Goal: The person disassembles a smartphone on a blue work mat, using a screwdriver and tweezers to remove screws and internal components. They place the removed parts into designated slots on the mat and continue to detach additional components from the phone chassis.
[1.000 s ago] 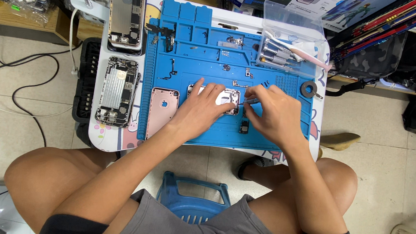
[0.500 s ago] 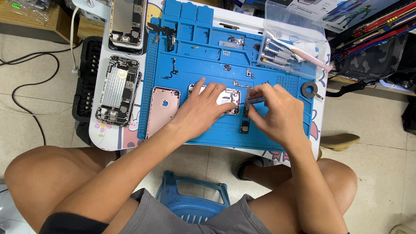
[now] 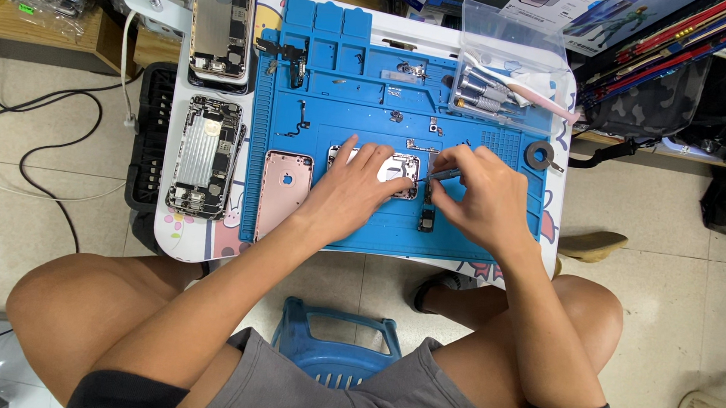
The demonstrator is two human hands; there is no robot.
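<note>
Phone housing lies on our blue mat, pinned flat under our left hand's spread fingers; our right hand pinches tweezers, tips at its edge; seemingly mid-disassembly; next calls for a steady lift.

two opened phones beside blue stool.

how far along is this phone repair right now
Done: two opened phones lie stripped beside the blue mat, a pink back cover on it. In hand: left hand steadies a phone housing; right hand works tweezers. Left: loose parts remain scattered.
</note>
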